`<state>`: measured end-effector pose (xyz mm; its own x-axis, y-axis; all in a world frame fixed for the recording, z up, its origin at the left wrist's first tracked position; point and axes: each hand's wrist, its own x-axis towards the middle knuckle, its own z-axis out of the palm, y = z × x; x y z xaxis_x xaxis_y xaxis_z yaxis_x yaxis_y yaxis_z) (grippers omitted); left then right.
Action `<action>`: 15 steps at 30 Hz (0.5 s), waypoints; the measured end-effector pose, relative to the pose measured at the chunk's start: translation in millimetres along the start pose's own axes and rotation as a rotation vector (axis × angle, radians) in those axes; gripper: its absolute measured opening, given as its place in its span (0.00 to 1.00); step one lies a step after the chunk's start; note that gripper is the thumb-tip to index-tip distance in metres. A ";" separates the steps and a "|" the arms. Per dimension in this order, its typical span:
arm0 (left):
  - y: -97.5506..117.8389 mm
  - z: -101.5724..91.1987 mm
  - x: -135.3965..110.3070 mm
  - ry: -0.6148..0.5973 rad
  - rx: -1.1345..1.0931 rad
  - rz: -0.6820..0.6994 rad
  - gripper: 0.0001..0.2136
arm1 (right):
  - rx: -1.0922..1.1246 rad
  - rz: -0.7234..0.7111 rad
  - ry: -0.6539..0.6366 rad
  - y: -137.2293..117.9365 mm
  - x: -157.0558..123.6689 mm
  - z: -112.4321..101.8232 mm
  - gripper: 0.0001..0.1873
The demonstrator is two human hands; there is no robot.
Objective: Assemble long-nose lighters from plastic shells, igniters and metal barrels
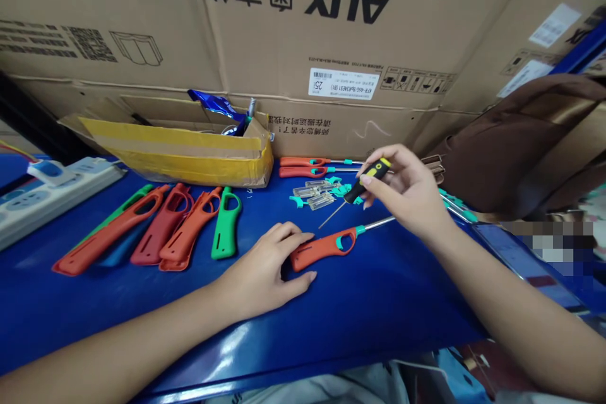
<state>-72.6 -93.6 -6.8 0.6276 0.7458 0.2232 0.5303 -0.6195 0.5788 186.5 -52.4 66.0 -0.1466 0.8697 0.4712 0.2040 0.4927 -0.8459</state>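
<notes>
In my right hand (402,186) is a small black and yellow screwdriver (368,180), its thin shaft slanting down to the left above the table. Below its tip lies an orange lighter (317,251) with a long metal nozzle and a teal trigger. My left hand (277,265) rests at the butt end of this lighter, thumb and fingers spread apart. The index finger reaches the lighter's upper edge, while the thumb lies on the table below it. Behind are clear lighter inserts with teal parts (319,192) in a loose pile.
Several orange, red and green handle shells (226,227) lie at left beside a white power strip (52,192). Two assembled lighters (303,171) lie near an open taped carton (189,154). A phone (525,262) and brown bag (502,145) are at right. Large cardboard (265,31) stands behind.
</notes>
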 end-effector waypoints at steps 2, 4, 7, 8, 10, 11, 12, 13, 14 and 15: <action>-2.8 1.1 1.1 -0.009 0.006 0.011 0.22 | 0.010 0.087 -0.013 18.0 1.3 -4.1 0.15; -2.9 -0.8 1.3 -0.038 0.024 0.023 0.18 | -0.033 0.160 -0.090 30.1 0.9 -7.4 0.14; 3.7 -9.2 -1.0 -0.099 0.083 0.015 0.16 | -0.120 0.212 -0.260 35.6 -1.0 -13.3 0.11; 7.0 -12.4 -2.3 -0.123 0.112 0.004 0.16 | -0.157 0.214 -0.320 35.3 -1.5 -15.5 0.11; 12.7 -17.2 -4.5 -0.161 0.204 -0.014 0.14 | -0.271 0.170 -0.468 34.3 -2.2 -19.7 0.10; 14.5 -18.4 -5.2 -0.169 0.254 -0.011 0.13 | -0.341 0.134 -0.549 34.2 -2.4 -21.5 0.10; 15.4 -18.6 -5.6 -0.175 0.299 -0.005 0.12 | -0.407 0.096 -0.619 34.8 -2.6 -22.8 0.10; 15.4 -18.0 -5.5 -0.178 0.340 0.004 0.12 | -0.460 0.063 -0.669 35.9 -2.9 -23.7 0.09; 14.6 -17.0 -5.2 -0.181 0.370 0.016 0.13 | -0.495 0.041 -0.695 37.3 -3.3 -24.2 0.08; 13.2 -15.9 -4.5 -0.187 0.392 0.029 0.15 | -0.521 0.030 -0.706 39.0 -3.6 -24.4 0.07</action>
<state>-77.5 -101.2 12.3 0.7188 0.6919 0.0677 0.6647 -0.7126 0.2245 218.5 -35.6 37.4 -0.6635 0.7471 0.0404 0.6083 0.5701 -0.5523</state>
